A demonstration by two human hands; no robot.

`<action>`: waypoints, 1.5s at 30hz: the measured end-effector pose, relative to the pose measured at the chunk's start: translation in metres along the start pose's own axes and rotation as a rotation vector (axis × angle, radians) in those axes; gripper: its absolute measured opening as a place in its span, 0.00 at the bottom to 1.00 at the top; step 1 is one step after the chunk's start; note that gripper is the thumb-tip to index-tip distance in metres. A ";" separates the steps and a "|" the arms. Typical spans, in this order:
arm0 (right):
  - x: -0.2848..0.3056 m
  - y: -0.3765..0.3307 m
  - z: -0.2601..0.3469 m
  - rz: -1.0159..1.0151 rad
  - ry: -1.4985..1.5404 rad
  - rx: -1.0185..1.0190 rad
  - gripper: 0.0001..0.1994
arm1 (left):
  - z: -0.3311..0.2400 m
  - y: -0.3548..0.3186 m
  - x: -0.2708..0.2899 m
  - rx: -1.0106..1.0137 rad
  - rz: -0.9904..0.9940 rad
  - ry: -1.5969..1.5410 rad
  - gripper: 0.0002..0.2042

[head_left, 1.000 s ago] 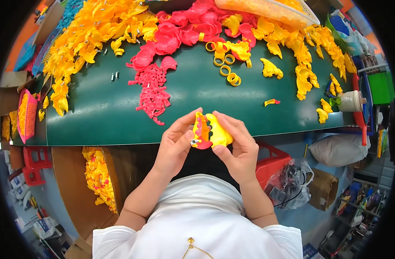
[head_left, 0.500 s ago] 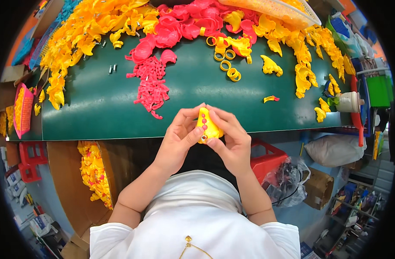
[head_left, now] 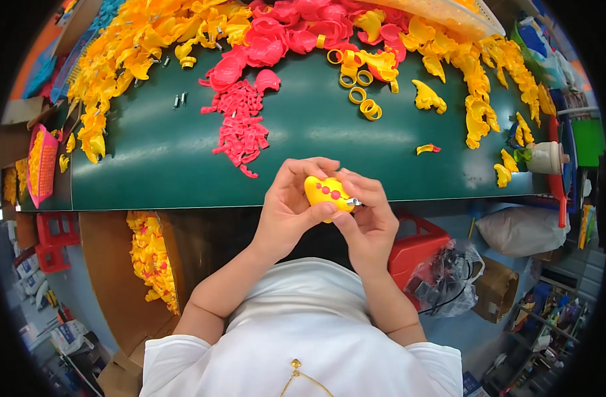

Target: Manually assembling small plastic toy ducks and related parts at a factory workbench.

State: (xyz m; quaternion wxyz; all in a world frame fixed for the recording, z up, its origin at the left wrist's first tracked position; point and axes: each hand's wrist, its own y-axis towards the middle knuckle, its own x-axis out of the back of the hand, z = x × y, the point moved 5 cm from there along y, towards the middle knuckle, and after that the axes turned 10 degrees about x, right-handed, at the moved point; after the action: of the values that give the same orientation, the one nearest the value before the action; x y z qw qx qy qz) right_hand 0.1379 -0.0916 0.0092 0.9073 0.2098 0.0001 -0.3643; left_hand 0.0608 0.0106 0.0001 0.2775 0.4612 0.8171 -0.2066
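Just off the table's near edge, I hold a yellow plastic toy part [head_left: 311, 192] between both hands. A row of red dots runs across it, and a small silver metal cylinder [head_left: 353, 202] sticks out at its right end. My left hand [head_left: 288, 206] is closed on the part's left side, thumb along its lower edge. Closed around the other side is my right hand [head_left: 370, 221], its fingers beside the metal cylinder. The part's underside is hidden by my fingers.
On the green table [head_left: 164, 155] lie small red pieces [head_left: 243, 126], red shells [head_left: 266, 43], yellow rings [head_left: 358, 96] and heaps of yellow shells [head_left: 124, 49]. Two metal cylinders [head_left: 180, 100] lie left. Below stand a carton of yellow parts [head_left: 150, 258] and a red stool [head_left: 415, 248].
The yellow toy part has turned in my hands: its dot row went from upright to nearly level, and the metal cylinder now points right. The whole view has shifted slightly.
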 end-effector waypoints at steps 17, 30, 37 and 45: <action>0.046 0.006 -0.014 -0.122 -0.003 -0.101 0.26 | -0.008 0.060 -0.024 -0.279 0.057 0.947 0.11; 0.052 0.048 -0.020 0.052 -0.505 -0.007 0.26 | -0.020 0.048 -0.003 -0.398 -0.198 1.723 0.16; 0.028 0.059 -0.041 0.106 0.269 -0.261 0.28 | -0.018 0.036 0.017 -0.338 -0.311 1.369 0.27; 0.003 0.074 -0.022 0.455 -0.361 -0.054 0.25 | -0.012 0.037 0.028 -0.317 -0.330 1.251 0.29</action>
State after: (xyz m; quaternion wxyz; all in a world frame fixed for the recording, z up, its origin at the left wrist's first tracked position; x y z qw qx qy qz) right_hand 0.1919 -0.0372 0.0167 0.9564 0.1118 -0.1985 -0.1828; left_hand 0.0777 0.0538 -0.0116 -0.2195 0.3166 0.9045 0.1829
